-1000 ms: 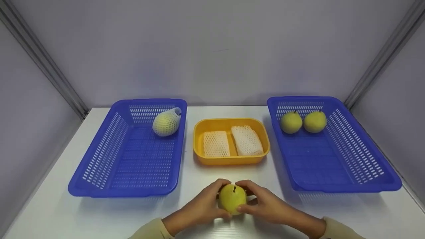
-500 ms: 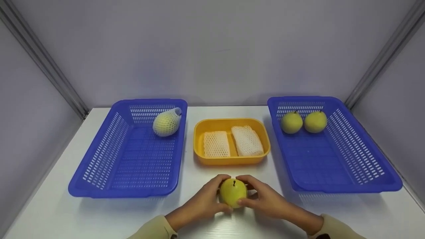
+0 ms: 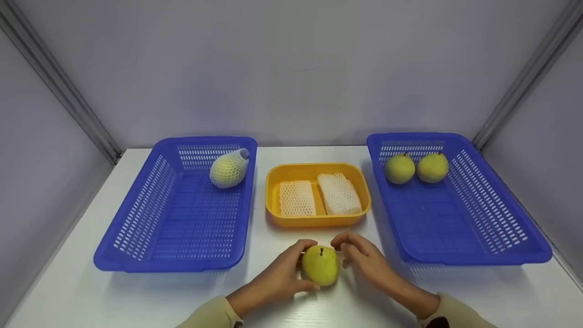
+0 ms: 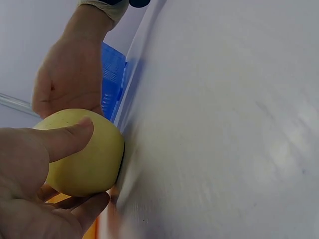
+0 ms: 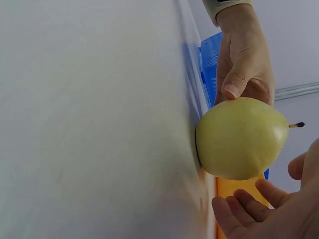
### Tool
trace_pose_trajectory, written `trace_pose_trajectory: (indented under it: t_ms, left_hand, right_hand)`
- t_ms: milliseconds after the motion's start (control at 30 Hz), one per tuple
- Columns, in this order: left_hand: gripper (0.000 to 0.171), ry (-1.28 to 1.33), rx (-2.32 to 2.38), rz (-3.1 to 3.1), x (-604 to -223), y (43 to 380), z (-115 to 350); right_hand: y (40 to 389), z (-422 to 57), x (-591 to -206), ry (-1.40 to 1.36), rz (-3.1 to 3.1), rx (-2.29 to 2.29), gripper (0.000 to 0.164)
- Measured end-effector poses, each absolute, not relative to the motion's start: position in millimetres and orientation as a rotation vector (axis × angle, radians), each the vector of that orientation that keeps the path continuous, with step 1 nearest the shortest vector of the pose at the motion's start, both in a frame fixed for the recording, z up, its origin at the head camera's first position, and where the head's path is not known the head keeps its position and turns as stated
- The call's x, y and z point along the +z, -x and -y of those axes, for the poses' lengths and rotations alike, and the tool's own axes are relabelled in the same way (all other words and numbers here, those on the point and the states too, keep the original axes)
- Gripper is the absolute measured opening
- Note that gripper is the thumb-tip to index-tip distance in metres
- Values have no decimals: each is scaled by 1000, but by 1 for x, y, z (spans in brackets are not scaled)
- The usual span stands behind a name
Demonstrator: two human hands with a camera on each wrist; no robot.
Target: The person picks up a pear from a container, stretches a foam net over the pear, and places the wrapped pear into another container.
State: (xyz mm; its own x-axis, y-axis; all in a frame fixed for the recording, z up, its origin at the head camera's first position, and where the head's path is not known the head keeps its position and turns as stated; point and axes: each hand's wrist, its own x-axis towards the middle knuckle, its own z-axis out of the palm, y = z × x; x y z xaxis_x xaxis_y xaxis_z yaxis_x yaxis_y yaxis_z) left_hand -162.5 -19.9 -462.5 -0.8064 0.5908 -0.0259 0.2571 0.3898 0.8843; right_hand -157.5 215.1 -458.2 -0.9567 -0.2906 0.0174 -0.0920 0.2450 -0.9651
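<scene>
A yellow-green pear (image 3: 320,266) with a dark stem stands upright on the white table, in front of the orange tray. My left hand (image 3: 287,275) holds it from the left, thumb in front and fingers curled behind; the left wrist view shows that thumb (image 4: 70,139) lying against the skin. To the right of the pear, my right hand (image 3: 364,259) is apart from it, fingers loosely bent with nothing in them. In the right wrist view a gap shows between the right fingertips (image 5: 239,204) and the pear.
The orange tray (image 3: 319,222) contains white foam net sleeves (image 3: 297,198). At left, a blue basket (image 3: 171,264) holds a net-wrapped pear (image 3: 228,169). Two bare pears (image 3: 400,168) lie in the blue basket (image 3: 473,258) at right. Walls enclose the back and sides.
Both hands first shifted the pear slightly away from me. Since then my right hand has let go and moved back to the right, while the left hand stays on the pear.
</scene>
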Motion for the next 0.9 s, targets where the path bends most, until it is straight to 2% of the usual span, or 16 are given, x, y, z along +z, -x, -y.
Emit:
trace_pose_trajectory:
  t_ms: [200,400,633,900]
  left_hand:
    - [77,-727,1376,-2326,-463,162,19]
    - [76,-726,1387,-2325,-464,160,19]
    - [78,-733,1382,-2321,-462,161,20]
    - [79,-745,1366,-2326,-463,162,21]
  right_hand:
    - [177,-219,-466,12,-2199,-2085,34]
    - [188,-220,-472,-293,-2155,-2159,39]
    - [198,-221,-473,-444,-2101,-2192,44]
    - [203,-223,-474,-459,-2108,-2198,45]
